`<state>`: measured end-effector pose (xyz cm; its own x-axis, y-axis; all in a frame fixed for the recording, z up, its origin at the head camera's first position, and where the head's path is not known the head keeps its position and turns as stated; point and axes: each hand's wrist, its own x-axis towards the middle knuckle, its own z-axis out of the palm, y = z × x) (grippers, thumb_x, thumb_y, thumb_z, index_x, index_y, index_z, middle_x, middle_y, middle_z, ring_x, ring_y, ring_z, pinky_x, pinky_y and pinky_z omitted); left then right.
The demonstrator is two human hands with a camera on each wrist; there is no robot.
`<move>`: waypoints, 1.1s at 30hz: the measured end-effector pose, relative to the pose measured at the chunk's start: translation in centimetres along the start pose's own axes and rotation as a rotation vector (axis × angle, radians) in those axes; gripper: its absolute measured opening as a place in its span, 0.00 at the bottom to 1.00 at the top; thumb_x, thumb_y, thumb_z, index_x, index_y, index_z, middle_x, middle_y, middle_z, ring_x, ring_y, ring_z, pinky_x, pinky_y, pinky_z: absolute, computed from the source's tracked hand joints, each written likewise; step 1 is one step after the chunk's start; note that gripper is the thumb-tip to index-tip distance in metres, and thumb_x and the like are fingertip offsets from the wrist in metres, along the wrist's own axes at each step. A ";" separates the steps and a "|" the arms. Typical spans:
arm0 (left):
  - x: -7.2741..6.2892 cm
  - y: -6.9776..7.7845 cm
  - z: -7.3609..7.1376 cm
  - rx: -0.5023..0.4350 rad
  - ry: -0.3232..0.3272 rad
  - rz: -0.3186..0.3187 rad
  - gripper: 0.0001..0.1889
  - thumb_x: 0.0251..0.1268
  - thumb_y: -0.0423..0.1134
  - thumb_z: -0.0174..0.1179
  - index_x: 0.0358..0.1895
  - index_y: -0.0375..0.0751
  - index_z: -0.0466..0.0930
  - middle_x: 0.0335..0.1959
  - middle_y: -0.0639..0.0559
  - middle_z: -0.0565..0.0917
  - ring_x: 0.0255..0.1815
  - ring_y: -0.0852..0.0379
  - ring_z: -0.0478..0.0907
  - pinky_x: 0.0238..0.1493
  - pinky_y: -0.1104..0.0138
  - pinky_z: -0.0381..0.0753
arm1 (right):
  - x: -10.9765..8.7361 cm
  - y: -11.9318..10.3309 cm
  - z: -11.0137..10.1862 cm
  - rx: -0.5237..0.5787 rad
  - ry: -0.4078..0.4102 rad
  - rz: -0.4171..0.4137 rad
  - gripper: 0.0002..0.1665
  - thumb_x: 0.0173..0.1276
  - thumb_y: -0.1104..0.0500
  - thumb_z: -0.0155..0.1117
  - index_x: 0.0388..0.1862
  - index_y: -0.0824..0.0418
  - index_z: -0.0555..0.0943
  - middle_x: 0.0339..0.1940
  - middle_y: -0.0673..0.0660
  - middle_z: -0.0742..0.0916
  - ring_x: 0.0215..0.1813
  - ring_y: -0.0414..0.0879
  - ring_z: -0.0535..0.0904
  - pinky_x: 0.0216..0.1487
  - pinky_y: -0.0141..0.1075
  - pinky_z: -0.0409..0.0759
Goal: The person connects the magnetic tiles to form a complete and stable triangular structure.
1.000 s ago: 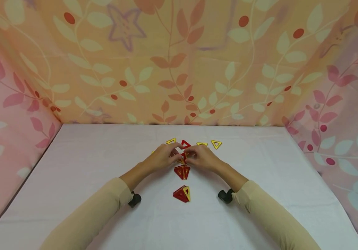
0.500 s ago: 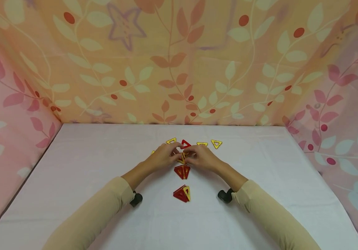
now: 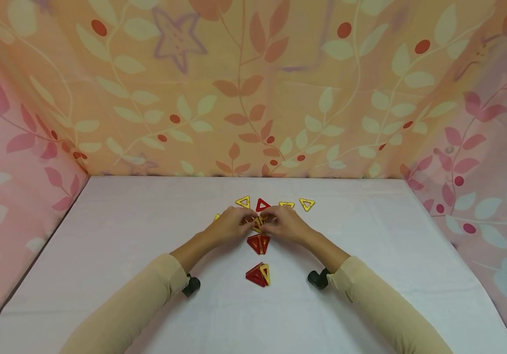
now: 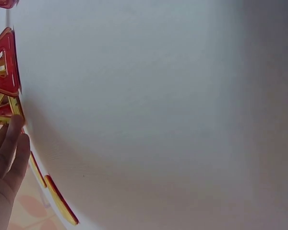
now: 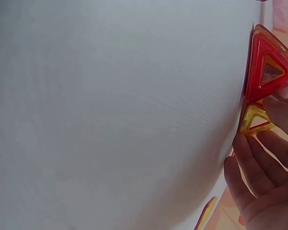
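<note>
Between my two hands, in the head view, stands a small pyramid of yellow and red magnetic triangle tiles. My left hand holds its left side with thumb and fingers. My right hand pinches it from the right, and the fingers hide much of it. Yellow tile frames of this pyramid show at the fingertips in the left wrist view and the right wrist view. Just nearer stands a mostly red pyramid. Closer still is a red pyramid with a yellow side.
Loose flat triangle tiles lie beyond the hands: a yellow tile, a red tile, a second yellow tile and another yellow tile at right. Part of one more yellow tile shows beside the left hand. A white cloth covers the table.
The left index finger has drawn in and down onto the pyramid, uncovering more of the red tile behind. The right hand stays nearly still. The nearer pyramids have not moved.
</note>
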<state>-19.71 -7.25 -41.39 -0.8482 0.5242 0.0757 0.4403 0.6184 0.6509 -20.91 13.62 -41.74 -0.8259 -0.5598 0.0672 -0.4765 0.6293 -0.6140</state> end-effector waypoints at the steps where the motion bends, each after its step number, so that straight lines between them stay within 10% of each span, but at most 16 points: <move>1: -0.1 -0.1 0.0 0.001 0.001 0.007 0.12 0.67 0.31 0.63 0.52 0.35 0.84 0.43 0.48 0.87 0.44 0.56 0.83 0.50 0.61 0.82 | 0.0 0.0 0.0 -0.001 -0.002 0.003 0.20 0.63 0.58 0.74 0.53 0.63 0.84 0.47 0.54 0.88 0.49 0.46 0.83 0.53 0.41 0.81; 20: -3.3 -4.3 -4.3 -0.007 0.147 -0.014 0.16 0.63 0.26 0.61 0.55 0.32 0.82 0.44 0.42 0.86 0.43 0.51 0.82 0.45 0.58 0.82 | -0.1 0.3 -0.3 -0.037 -0.064 -0.027 0.23 0.66 0.64 0.66 0.60 0.66 0.80 0.50 0.55 0.87 0.50 0.45 0.81 0.55 0.40 0.80; 33: -4.6 -6.4 -5.1 0.058 0.085 -0.056 0.25 0.61 0.20 0.54 0.63 0.38 0.76 0.53 0.44 0.84 0.48 0.48 0.81 0.51 0.53 0.80 | -0.1 0.6 -0.5 -0.066 -0.065 -0.035 0.21 0.68 0.64 0.65 0.59 0.65 0.81 0.47 0.54 0.87 0.49 0.45 0.81 0.53 0.39 0.80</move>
<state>-20.09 -16.63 -42.08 -0.8928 0.4380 0.1057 0.4058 0.6797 0.6110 -21.26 14.29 -41.73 -0.7881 -0.6146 0.0355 -0.5254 0.6414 -0.5591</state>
